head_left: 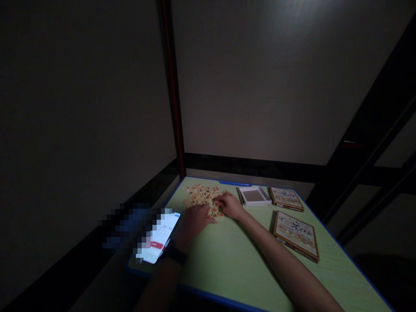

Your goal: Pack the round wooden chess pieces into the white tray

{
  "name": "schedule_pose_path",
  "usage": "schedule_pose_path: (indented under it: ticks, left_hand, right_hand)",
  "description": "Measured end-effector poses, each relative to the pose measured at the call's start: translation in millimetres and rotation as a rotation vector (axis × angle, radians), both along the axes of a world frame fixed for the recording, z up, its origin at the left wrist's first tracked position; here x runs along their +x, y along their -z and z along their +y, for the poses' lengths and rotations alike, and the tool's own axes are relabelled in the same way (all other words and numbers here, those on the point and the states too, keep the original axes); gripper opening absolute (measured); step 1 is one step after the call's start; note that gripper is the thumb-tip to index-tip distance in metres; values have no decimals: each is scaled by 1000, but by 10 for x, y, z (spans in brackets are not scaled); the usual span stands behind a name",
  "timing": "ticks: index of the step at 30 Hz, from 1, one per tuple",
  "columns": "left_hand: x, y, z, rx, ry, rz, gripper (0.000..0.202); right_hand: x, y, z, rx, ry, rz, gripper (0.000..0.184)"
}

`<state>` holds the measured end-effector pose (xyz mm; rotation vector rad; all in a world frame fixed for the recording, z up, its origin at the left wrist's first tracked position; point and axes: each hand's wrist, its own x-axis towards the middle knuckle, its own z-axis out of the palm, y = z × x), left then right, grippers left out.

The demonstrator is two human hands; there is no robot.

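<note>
Now both of your hands are down on the pale green surface with a blue rim (234, 264), at a pile of small cream tiles with red marks (199, 195) that lies toward its far left corner.

Your left hand (194, 222) lies palm down and flat. Its fingers are stretched out loosely, with the tips touching the near edge of the pile, and it grips nothing. A dark band (176, 255) sits round that wrist. Your right hand (231, 205) rests on the right side of the pile with its fingers curled over a few tiles. The dim light does not show whether it has one pinched.

Just left of your left forearm, a slim phone with a lit white screen (163, 236) lies at the surface's left edge.

To the right of the pile is a shallow white square tray with a grey inside (255, 196). Just beside it lies a flat square box with a brown border and a printed picture (286, 199). A second flat box of the same kind (296, 235) lies nearer to you, beside your right forearm.
</note>
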<state>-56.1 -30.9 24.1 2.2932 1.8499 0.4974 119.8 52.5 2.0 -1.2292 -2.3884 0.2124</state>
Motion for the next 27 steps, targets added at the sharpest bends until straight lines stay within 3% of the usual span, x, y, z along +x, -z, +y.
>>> schedule_pose_path:
  ticks: [5,11,16,19,27]
  left_hand:
    - [16,51,34,32,-22,57,16]
    - [-44,103,96,125,-42,69,19]
    - [-218,34,120,297,-400,42,33]
    - [-291,-2,99,261,-494,83,35]
    - [-274,-34,42,22,-385,181,31]
  right_hand:
    - [-1,-16,-20,32,-28,-24,19]
    - [144,-84,72,38,15,-30,25]
    - [365,-104,160,-1,-2,-56,23]
    - [429,-99,183,-28,-51,-71,24]
    - [385,-150,165,-62,-191,-128,29]
